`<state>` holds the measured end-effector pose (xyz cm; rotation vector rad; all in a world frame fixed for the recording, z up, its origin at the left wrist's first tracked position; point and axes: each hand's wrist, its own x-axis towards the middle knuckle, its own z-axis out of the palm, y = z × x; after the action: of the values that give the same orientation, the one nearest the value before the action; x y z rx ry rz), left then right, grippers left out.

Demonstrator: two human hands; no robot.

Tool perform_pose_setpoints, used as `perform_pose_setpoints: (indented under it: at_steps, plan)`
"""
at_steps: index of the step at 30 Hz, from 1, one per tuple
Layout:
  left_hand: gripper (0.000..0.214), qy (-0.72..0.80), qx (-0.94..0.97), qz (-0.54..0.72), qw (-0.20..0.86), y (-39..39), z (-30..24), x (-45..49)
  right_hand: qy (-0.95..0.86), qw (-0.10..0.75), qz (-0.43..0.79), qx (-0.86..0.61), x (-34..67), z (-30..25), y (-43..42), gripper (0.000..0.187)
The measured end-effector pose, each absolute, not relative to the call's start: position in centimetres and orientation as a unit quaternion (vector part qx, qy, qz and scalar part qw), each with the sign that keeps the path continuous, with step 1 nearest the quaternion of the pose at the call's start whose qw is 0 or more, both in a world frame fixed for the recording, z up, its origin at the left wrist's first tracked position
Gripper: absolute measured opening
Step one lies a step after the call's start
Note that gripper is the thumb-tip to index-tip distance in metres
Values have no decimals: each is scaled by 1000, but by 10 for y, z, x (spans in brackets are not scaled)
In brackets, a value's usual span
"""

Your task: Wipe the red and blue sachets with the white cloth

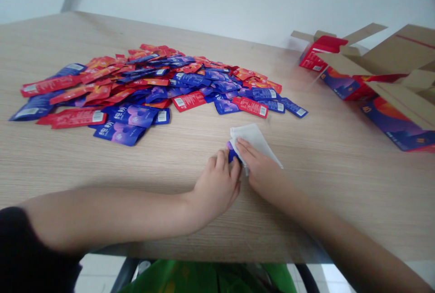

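Note:
My left hand (219,179) is closed around a blue and purple sachet (233,152), of which only a small part shows. Against it, my right hand (261,170) presses a folded white cloth or tissue (256,138), fingers laid together over its left side. The cloth touches the sachet and covers part of it. Both hands meet low over the wooden table. Beyond them spreads a wide heap of red and blue sachets (190,98), the nearest ones just past the cloth.
Open printed cartons stand at the right: a small red box (317,55), a blue and red box (343,84) and a nearer blue box (399,123), flaps raised. A white wall (220,3) borders the table (340,184) at the back.

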<state>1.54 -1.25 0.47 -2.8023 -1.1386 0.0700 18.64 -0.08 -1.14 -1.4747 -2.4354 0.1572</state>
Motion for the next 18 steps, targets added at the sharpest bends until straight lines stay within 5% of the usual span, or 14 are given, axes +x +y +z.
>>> perform_pose_setpoints:
  at_steps: [18]
  plan:
    - [53,-343,-936,-77,3,55,-15,11,-741,119,-54,-659,226,-20,52,64]
